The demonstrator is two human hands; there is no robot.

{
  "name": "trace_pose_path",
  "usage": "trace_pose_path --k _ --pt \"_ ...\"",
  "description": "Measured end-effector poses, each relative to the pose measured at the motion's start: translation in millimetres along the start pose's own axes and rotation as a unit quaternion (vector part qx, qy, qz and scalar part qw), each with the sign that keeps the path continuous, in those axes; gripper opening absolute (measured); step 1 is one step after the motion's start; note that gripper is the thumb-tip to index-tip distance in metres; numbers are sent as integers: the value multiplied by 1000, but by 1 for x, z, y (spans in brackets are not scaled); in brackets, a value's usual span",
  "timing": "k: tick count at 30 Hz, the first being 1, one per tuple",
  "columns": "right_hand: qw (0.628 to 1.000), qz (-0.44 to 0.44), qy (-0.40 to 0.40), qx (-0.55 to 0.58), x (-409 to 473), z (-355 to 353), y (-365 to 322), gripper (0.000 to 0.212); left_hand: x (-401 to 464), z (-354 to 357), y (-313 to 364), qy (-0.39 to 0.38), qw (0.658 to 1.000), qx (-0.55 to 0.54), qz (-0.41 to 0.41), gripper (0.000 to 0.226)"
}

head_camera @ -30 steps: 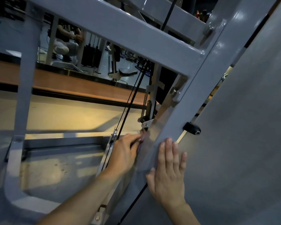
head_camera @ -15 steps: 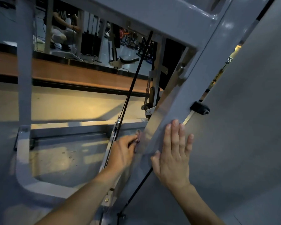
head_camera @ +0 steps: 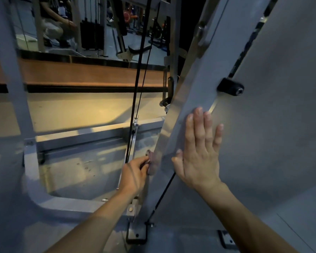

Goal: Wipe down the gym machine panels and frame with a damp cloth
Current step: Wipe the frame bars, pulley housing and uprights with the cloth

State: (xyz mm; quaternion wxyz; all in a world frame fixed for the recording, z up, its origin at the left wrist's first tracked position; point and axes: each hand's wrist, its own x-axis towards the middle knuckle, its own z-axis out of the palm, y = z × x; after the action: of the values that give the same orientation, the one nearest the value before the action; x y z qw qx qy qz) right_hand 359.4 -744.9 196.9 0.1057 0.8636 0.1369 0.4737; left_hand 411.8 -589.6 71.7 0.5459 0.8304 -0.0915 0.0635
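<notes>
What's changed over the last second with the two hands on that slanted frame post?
The left hand has slid the cloth down the post's inner edge, away from the bracket hardware. Its grip on the cloth is unchanged. The right hand stays flat on the post, fingers straight.

A pale grey painted frame (head_camera: 186, 99) and matching plain grey panel (head_camera: 281, 143) fill the scene, crossed by thin black cables (head_camera: 135, 110). A black knob (head_camera: 230, 87) sits on the panel's edge. A small mottled grey-mauve cloth (head_camera: 152, 164) shows against the frame. Beyond, a brown wooden ledge (head_camera: 91, 73) edged in black runs above a cream-yellow wall (head_camera: 91, 110).
</notes>
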Motion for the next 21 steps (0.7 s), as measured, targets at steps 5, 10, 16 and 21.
trace_pose_path --k 5,10,16,21 --pt "1000 9 -16 -13 -2 -5 -1 98 -7 -17 19 -24 999 40 0 30" --pt "999 13 -31 -18 -3 -9 -1 96 -20 -51 52 -46 999 4 21 35" --pt "996 10 -42 76 -4 -21 5 85 -34 -101 131 -51 993 -79 77 30" --pt "975 19 -49 217 -18 -47 11 45 -45 -126 200 -101 981 -154 64 34"
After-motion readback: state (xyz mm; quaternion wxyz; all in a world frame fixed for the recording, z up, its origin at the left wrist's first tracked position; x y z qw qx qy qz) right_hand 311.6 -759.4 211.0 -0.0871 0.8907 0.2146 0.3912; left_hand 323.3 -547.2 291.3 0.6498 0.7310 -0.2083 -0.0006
